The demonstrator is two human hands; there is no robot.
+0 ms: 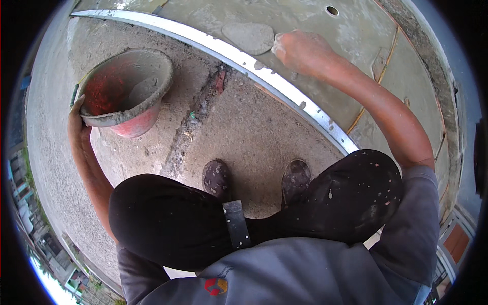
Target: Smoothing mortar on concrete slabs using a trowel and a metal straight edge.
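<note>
My left hand (78, 122) grips the near left rim of a red bucket (136, 125), its thumb over the edge. The bucket is tilted toward me, and grey cement coats its inside and rim. My right hand (304, 51) is closed at the far side, over wet grey cement (305, 18). A cement-coated trowel (249, 38) with a rounded blade points left from that fist. Its handle is hidden inside my fingers. Wet cement is smeared on the knuckles.
A long metal straightedge (203, 43) runs along the near edge of the wet cement. Beyond it a round hole (332, 10) shows in the cement, with a thin wooden strip (378, 81) on the right. My shoes (296, 182) stand on rough concrete (244, 132).
</note>
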